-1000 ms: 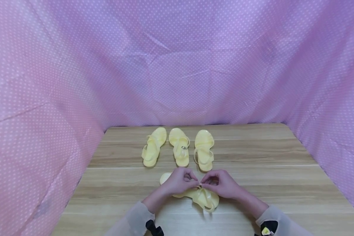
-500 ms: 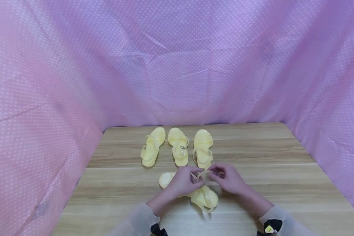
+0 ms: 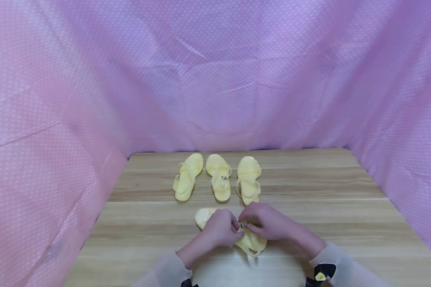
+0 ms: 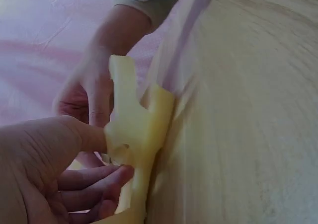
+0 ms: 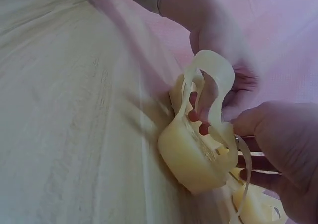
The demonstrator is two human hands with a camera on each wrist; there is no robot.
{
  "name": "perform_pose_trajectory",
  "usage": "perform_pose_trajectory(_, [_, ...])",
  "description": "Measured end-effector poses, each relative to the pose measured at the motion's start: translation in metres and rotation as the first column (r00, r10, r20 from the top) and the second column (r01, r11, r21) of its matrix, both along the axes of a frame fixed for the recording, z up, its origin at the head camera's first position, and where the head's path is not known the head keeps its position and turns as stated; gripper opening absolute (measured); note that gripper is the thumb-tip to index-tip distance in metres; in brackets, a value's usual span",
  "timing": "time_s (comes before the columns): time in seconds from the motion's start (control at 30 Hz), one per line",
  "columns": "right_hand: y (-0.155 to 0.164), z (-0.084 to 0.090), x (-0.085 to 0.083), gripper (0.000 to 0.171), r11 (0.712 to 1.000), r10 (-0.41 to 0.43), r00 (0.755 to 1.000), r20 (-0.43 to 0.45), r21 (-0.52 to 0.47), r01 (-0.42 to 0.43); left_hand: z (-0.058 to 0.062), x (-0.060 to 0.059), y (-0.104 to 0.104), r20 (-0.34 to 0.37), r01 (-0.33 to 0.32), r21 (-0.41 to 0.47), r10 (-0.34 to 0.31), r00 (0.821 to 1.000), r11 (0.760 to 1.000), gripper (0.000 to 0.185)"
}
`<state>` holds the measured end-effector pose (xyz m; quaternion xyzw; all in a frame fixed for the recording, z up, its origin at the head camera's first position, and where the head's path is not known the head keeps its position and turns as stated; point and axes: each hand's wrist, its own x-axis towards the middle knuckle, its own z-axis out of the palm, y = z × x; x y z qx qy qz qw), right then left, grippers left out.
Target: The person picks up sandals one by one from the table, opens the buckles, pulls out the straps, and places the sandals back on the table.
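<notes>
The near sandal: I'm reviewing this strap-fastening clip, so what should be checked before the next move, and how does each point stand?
1. Left hand grips the near sandal: ok.
2. Right hand pinches its strap: ok.
3. Sandal rests on the table: ok.
4. Strap end through the buckle: cannot tell.
5. The row of three sandals lies apart from the hands: ok.

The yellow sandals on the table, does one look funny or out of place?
Yes. Three sandals stand in a row at the back, but the fourth sandal lies crosswise near the person, apart from them. The left hand and right hand pinch its strap.
</notes>
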<state>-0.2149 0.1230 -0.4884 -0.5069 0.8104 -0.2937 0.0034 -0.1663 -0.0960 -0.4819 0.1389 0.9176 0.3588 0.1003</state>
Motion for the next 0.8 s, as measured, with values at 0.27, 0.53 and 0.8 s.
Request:
perform_pose_trajectory(0.27, [-0.002, 0.004, -0.006, 0.015, 0.997, 0.043, 0.993, 0.105, 0.052, -0.049, -0.004, 0.000, 0.003, -0.064, -0.029, 0.000, 0.029, 0.998, 1.000, 0.009])
perform_pose_trajectory(0.53, [-0.004, 0.000, -0.004, 0.015, 0.998, -0.050, 0.972, 0.230, -0.022, 0.057, -0.002, 0.002, 0.003, -0.208, -0.014, -0.100, -0.008, 0.978, 0.995, 0.023])
perform_pose_trajectory(0.8, [-0.003, -0.005, -0.002, 0.017, 0.991, -0.067, 0.952, 0.298, -0.094, 0.099, 0.000, 0.004, 0.002, -0.325, -0.023, -0.168, -0.033, 0.945, 0.985, 0.020])
